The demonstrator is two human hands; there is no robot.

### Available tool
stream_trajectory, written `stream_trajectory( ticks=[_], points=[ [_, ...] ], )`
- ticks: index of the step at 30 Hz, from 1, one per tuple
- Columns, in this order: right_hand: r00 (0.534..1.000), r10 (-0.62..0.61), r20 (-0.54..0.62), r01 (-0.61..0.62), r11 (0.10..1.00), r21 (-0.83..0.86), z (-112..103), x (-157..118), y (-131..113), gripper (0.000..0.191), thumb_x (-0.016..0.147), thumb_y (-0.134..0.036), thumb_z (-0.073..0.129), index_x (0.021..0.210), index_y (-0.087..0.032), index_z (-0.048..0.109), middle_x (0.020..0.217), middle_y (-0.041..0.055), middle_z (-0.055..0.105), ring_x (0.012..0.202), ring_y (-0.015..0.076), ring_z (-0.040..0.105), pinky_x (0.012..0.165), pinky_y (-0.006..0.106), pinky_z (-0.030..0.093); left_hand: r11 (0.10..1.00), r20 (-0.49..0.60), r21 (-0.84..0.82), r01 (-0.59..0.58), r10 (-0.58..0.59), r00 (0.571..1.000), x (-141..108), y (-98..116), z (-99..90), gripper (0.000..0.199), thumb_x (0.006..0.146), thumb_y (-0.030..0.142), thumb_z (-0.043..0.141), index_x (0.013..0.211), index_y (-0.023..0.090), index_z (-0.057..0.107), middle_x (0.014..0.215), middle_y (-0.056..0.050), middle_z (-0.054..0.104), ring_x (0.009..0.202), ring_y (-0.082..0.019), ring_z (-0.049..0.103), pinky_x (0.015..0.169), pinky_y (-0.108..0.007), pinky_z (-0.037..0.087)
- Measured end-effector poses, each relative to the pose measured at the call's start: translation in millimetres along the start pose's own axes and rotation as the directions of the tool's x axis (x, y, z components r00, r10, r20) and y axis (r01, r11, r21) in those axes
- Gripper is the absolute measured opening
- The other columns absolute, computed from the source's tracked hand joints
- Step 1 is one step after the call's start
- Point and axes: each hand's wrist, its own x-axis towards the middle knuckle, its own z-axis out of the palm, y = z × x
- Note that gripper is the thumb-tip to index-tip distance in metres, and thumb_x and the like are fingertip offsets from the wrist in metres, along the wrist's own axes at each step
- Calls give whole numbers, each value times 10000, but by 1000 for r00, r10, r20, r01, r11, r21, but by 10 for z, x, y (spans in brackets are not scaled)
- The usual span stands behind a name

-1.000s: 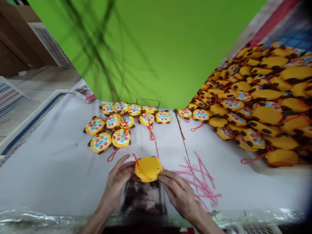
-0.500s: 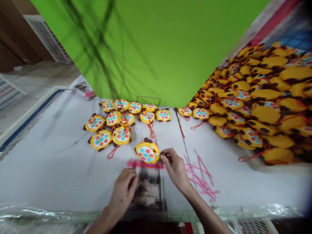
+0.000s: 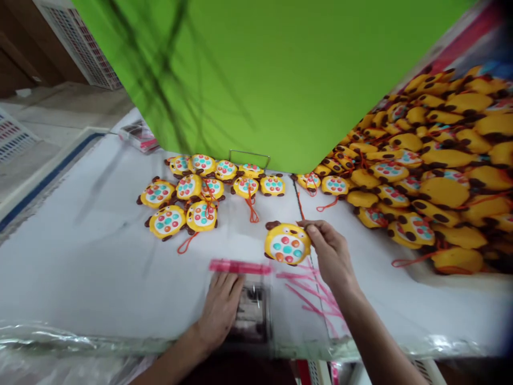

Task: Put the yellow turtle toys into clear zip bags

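Observation:
Between thumb and fingers, my right hand [image 3: 332, 255] pinches the edge of a yellow animal-shaped toy [image 3: 287, 245]. The toy is held just above the table, its white belly with coloured dots facing me and its brown feet at the rim. My left hand [image 3: 220, 309] lies flat, fingers stretched out, on a stack of clear plastic bags [image 3: 253, 313] with a pink top strip [image 3: 240, 267]. The hand covers the bags' left side. Beyond my hands, several similar toys [image 3: 166, 222] lie dot side up, some with orange cord loops [image 3: 253, 211].
A large green board [image 3: 256, 80] rises at the back of the white table [image 3: 100, 267]. At right is a big heap of yellow toys [image 3: 441, 187]. Pink strips [image 3: 308, 294] lie right of the bags. Another bag pack [image 3: 138, 135] sits back left.
My right hand has moved right and slightly up with the toy. My left hand has moved right and now lies flat on the bag stack. The view has shifted slightly.

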Motion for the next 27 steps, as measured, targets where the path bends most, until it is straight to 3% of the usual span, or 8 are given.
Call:
stream_trajectory(
  ticks=[3,6,11,13,17,19,23,27],
  points=[
    [999,-44,7,44,998,41,256,0,-111,213,786,-383,573,813,-171,589,639,-9,536,531,101,475,477,211,418,1000,5,2,9,-9,1000,51,30,-47,241,804,44,432,933,146,607,907,-88,597,864,-240,530,809,-413,447],
    [996,-32,78,21,990,142,446,-22,-115,215,790,-378,584,829,-167,594,612,-20,539,509,95,490,486,221,450,1000,-4,-11,25,-25,1000,85,48,-74,169,803,60,468,841,161,598,914,-80,596,879,-246,525,803,-422,448],
    [951,107,290,-150,980,129,335,-232,-18,246,798,-394,593,804,-149,575,602,-4,589,540,112,561,535,238,484,987,-32,-127,98,-103,994,63,5,-25,131,803,151,519,929,162,558,896,-79,609,840,-251,548,788,-454,461],
    [899,182,399,-228,971,72,231,-362,31,268,802,-406,589,796,-138,568,600,3,596,536,110,564,530,232,478,943,-41,-290,160,-180,983,18,-42,9,241,796,169,526,1037,173,520,959,-91,601,894,-255,550,801,-446,465],
    [745,279,606,-344,939,-10,114,-611,143,292,813,-418,576,793,-129,545,575,5,590,507,109,561,491,222,456,806,11,-546,228,-265,964,-77,-157,7,453,775,134,517,1213,194,419,1062,-99,579,971,-238,545,835,-401,461],
    [668,289,686,-382,924,-18,110,-702,201,275,821,-407,568,812,-135,528,586,3,594,499,109,563,477,218,448,792,32,-577,197,-220,975,-83,-210,-41,509,798,141,499,1285,211,369,1047,-85,589,945,-223,549,831,-380,457],
    [543,282,791,-405,913,-48,144,-800,261,214,843,-360,545,862,-148,526,640,3,607,529,117,585,487,215,445,832,72,-552,49,-10,997,12,-261,-167,493,850,189,471,1328,228,359,995,-71,606,877,-207,543,794,-348,449],
    [459,294,839,-324,934,-150,155,-822,192,174,858,-302,528,925,-150,581,675,10,617,564,119,594,505,208,438,879,119,-476,-24,92,989,126,-243,-193,352,862,176,451,1210,206,490,998,-67,619,863,-205,526,791,-345,426]
  ],
)
